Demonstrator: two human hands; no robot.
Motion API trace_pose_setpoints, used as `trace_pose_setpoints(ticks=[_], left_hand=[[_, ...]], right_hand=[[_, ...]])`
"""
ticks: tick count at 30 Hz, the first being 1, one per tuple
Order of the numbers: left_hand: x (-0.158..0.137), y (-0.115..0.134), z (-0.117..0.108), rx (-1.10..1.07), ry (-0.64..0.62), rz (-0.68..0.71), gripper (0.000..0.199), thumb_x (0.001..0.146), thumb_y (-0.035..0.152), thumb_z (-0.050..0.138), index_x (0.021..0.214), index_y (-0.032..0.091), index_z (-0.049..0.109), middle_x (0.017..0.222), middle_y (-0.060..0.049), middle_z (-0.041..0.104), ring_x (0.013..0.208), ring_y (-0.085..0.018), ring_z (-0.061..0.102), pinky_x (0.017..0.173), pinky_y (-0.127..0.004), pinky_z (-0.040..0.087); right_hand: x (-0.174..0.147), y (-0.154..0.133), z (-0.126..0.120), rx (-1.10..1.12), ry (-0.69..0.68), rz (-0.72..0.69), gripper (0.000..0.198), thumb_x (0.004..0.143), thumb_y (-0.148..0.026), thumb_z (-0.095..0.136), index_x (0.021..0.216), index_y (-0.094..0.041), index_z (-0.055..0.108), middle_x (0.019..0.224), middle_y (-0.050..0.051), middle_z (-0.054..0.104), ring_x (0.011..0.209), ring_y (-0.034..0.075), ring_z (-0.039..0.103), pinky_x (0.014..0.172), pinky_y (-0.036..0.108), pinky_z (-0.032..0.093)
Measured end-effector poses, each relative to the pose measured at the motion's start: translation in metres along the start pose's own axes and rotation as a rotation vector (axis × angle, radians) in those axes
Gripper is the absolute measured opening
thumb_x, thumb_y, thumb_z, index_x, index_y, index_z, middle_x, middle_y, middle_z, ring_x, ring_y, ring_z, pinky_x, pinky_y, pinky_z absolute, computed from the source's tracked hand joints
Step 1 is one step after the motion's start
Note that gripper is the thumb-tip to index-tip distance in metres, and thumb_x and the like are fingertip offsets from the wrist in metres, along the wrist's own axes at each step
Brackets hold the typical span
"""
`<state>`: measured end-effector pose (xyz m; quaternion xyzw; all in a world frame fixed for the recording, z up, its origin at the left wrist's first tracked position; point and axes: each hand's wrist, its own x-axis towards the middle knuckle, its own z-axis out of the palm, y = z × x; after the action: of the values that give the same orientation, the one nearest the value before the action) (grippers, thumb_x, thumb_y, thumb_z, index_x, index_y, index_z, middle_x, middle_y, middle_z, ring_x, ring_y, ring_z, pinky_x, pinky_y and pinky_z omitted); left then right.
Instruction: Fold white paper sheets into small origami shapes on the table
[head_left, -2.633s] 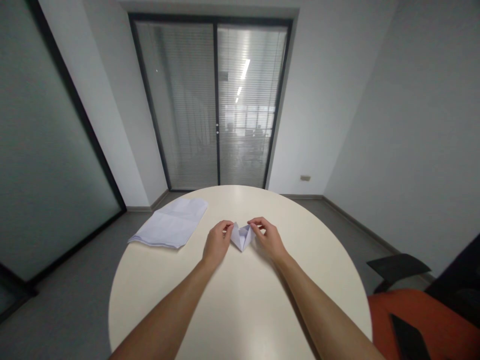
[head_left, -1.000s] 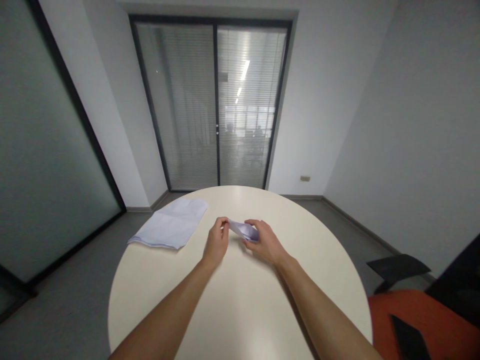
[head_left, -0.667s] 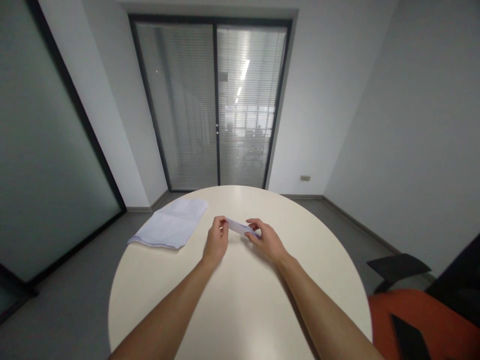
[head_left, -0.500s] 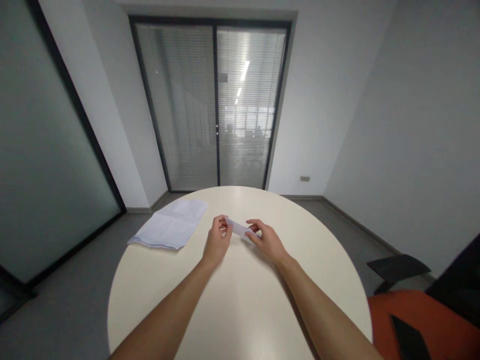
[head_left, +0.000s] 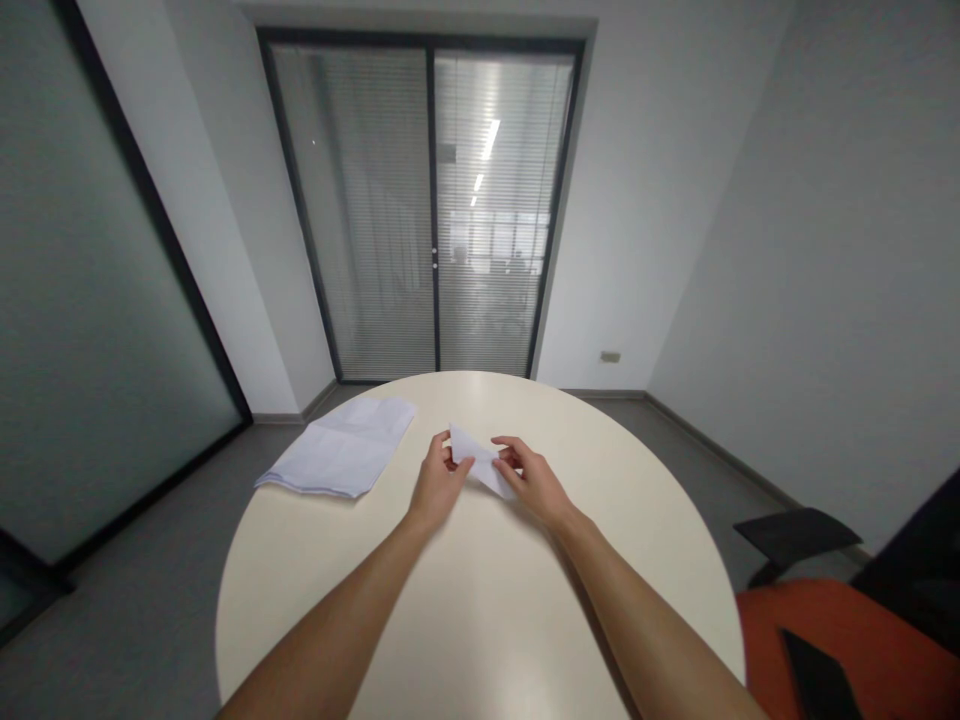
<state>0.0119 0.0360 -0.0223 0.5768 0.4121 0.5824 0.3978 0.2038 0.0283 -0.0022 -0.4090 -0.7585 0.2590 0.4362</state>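
A small folded sheet of white paper [head_left: 478, 463] is held between both hands, just above the table. My left hand [head_left: 441, 483] grips its left side, with the thumb laid on the near face and the fingers behind. My right hand [head_left: 534, 483] pinches the right side between thumb and fingers. One pointed corner of the paper stands up near the left fingertips, and another reaches down by the right thumb. The fingers partly cover the paper, so its exact folds cannot be made out.
The round cream table [head_left: 465, 620] spreads beneath my arms. Left of my hands lies a stack of white paper sheets [head_left: 341, 450], creased on top. An orange chair [head_left: 847, 640] with black armrests stands at the right edge. Behind the table is a glass door with blinds [head_left: 375, 220].
The paper has gone from a narrow strip to a wider, pointed shape between my hands. My left thumb has moved right and down across it; the right hand has hardly moved.
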Motion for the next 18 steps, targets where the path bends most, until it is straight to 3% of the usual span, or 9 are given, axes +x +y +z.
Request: trace_pose_setpoints(ticks=[3, 5, 7, 8, 10, 12, 14, 18], left_hand=[[-0.001, -0.002, -0.003, 0.123, 0.008, 0.007, 0.047, 0.092, 0.025, 0.057, 0.135, 0.018, 0.039, 0.107, -0.012, 0.071, 0.091, -0.021, 0.071, 0.083, -0.038, 0.056], [-0.003, 0.002, -0.006, 0.308, 0.092, 0.071, 0.057, 0.091, 0.021, 0.055, 0.143, 0.019, 0.032, 0.119, -0.015, 0.066, 0.101, -0.023, 0.068, 0.089, -0.042, 0.055], [-0.005, 0.01, -0.008, 0.516, 0.218, 0.234, 0.073, 0.085, 0.015, 0.061, 0.148, 0.021, 0.027, 0.143, -0.017, 0.049, 0.126, -0.026, 0.055, 0.105, -0.048, 0.046], [-0.007, 0.015, -0.009, 0.602, 0.221, 0.334, 0.071, 0.084, 0.013, 0.061, 0.147, 0.021, 0.031, 0.149, -0.016, 0.042, 0.135, -0.028, 0.045, 0.112, -0.05, 0.04], [-0.01, 0.022, -0.009, 0.729, 0.14, 0.468, 0.049, 0.087, 0.011, 0.056, 0.133, 0.023, 0.05, 0.149, -0.011, 0.042, 0.141, -0.027, 0.038, 0.116, -0.049, 0.035], [-0.014, 0.023, -0.007, 0.785, 0.021, 0.506, 0.032, 0.091, 0.011, 0.049, 0.119, 0.022, 0.06, 0.142, -0.01, 0.049, 0.134, -0.024, 0.045, 0.114, -0.046, 0.038], [-0.017, 0.018, -0.004, 0.819, -0.145, 0.467, 0.029, 0.094, 0.013, 0.046, 0.116, 0.02, 0.062, 0.136, -0.01, 0.056, 0.128, -0.023, 0.051, 0.112, -0.043, 0.041], [-0.021, 0.003, -0.004, 0.923, -0.437, 0.316, 0.037, 0.099, 0.026, 0.043, 0.132, 0.016, 0.057, 0.141, -0.013, 0.057, 0.133, -0.025, 0.05, 0.116, -0.047, 0.036]], right_hand=[[0.0, 0.001, 0.001, -0.036, -0.027, 0.008, 0.037, 0.095, -0.033, 0.053, 0.131, -0.022, 0.052, 0.091, 0.003, 0.068, 0.077, 0.015, 0.061, 0.071, 0.028, 0.046], [0.0, 0.003, 0.001, -0.063, -0.048, 0.021, 0.04, 0.094, -0.031, 0.054, 0.133, -0.023, 0.05, 0.092, 0.003, 0.069, 0.076, 0.015, 0.061, 0.071, 0.028, 0.045], [0.0, 0.005, 0.002, -0.086, -0.063, 0.03, 0.041, 0.094, -0.03, 0.055, 0.134, -0.023, 0.049, 0.092, 0.002, 0.07, 0.076, 0.015, 0.062, 0.071, 0.028, 0.045], [0.0, 0.006, 0.003, -0.096, -0.067, 0.034, 0.042, 0.093, -0.03, 0.055, 0.135, -0.024, 0.049, 0.093, 0.002, 0.07, 0.076, 0.015, 0.062, 0.071, 0.028, 0.046], [-0.001, 0.008, 0.004, -0.116, -0.061, 0.049, 0.043, 0.093, -0.029, 0.055, 0.135, -0.025, 0.048, 0.093, 0.002, 0.071, 0.076, 0.015, 0.063, 0.071, 0.028, 0.046], [-0.001, 0.011, 0.006, -0.14, -0.052, 0.07, 0.044, 0.093, -0.028, 0.056, 0.136, -0.025, 0.048, 0.096, 0.003, 0.072, 0.076, 0.016, 0.064, 0.071, 0.028, 0.047], [-0.001, 0.014, 0.008, -0.161, -0.055, 0.081, 0.045, 0.092, -0.026, 0.055, 0.136, -0.025, 0.048, 0.104, 0.004, 0.073, 0.076, 0.016, 0.065, 0.072, 0.029, 0.049], [-0.001, 0.018, 0.011, -0.229, -0.039, 0.066, 0.049, 0.089, -0.019, 0.056, 0.137, -0.025, 0.05, 0.123, 0.008, 0.069, 0.086, 0.017, 0.067, 0.084, 0.033, 0.052]])
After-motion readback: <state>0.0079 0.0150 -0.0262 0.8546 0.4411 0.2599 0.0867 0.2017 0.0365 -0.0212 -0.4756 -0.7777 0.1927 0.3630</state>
